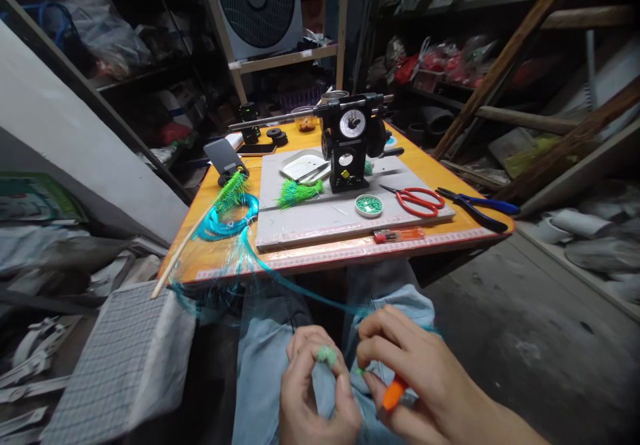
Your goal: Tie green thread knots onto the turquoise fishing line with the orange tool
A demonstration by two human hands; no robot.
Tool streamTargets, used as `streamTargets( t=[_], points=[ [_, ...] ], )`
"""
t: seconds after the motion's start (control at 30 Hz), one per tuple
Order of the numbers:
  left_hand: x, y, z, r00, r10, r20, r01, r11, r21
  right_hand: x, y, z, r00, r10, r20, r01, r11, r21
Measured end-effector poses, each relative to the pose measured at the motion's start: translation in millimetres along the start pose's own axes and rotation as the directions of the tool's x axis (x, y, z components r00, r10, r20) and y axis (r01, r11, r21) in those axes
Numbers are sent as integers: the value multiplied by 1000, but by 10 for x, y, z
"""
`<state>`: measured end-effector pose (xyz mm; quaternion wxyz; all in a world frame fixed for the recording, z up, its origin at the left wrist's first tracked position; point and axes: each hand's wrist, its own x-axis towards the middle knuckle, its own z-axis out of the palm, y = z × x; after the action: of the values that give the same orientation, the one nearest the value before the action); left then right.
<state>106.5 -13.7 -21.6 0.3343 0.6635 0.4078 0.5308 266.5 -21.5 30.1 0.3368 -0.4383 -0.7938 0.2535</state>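
Note:
Over the jeans-clad lap, my left hand (316, 388) is curled with thumb and fingers drawn together, and a small pale green bumpy piece (326, 354) shows at its fingers. Just to its right, my right hand (420, 368) is closed around a tool with an orange handle (395, 393); the tool's working end cannot be made out. A bit of green shows at the right fingertips. Shiny teal strands (295, 288) run from the table's front edge to behind my right hand. On the board, a small round dish of green beads (369, 206) stands beyond the hands.
The orange table (195, 258) carries a grey board (300, 228), a black hand-cranked winding machine (350, 142), red-handled scissors (420, 202), blue-and-black pliers (475, 204), a teal coil (235, 222) and green bristly bundles (300, 192). A checked cloth (115, 358) hangs at left.

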Motion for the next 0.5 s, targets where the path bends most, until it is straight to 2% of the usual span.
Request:
streamTargets(
  t=[0.07,0.17,0.23,0.33,0.4,0.47,0.5],
  points=[
    [-6,-19,-38,999,-29,19,29,999,-21,13,-6,12,1000,0,3,0,1000,-19],
    [23,-33,-134,993,76,95,-83,993,80,55,-29,32,999,-34,11,34,999,-19],
    [50,-37,-208,986,121,116,-129,990,62,92,-52,49,999,-36,19,36,999,-19],
    [70,-32,-314,992,95,84,-96,995,16,159,-101,87,998,-30,47,31,999,-21],
    [73,-22,-388,991,115,68,-120,990,74,222,-141,127,996,-49,79,51,999,-19],
    [78,-9,-475,989,145,-12,-143,987,78,319,-187,182,993,-69,99,70,998,-5],
    [84,-4,-525,984,150,-98,-148,989,31,387,-216,215,992,-71,102,71,997,7]
  ],
)
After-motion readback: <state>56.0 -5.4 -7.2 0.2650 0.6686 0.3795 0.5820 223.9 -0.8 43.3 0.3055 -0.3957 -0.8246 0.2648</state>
